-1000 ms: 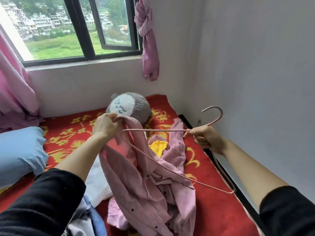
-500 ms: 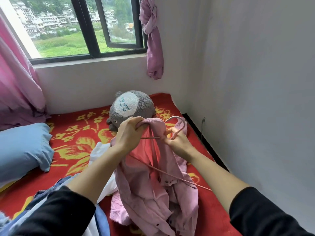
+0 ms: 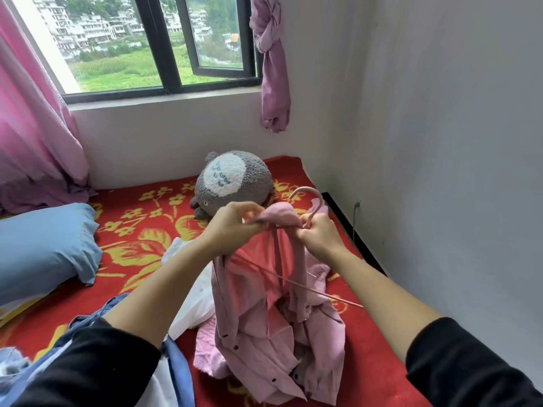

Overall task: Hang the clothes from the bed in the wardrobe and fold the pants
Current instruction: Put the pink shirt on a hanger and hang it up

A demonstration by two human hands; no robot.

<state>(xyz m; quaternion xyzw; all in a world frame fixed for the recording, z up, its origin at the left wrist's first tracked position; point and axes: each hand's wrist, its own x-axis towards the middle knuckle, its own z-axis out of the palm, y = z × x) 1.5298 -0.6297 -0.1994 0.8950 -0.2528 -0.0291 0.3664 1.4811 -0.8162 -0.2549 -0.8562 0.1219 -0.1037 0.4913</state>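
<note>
Pillow [image 3: 44, 248] left, plush toy [image 3: 232, 180] behind shirt [image 3: 264, 304]

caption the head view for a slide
Left hand and right hand fit a pink buttoned shirt onto a pink hanger over red floral bedding

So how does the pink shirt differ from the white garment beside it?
The pink shirt is held up by its collar, left hand pinching it and right hand gripping the hanger threaded into it; the white garment lies crumpled and untouched. The pink shirt shows dark buttons; the white garment shows none. Both are on the red bedspread, not yet hung.
</note>
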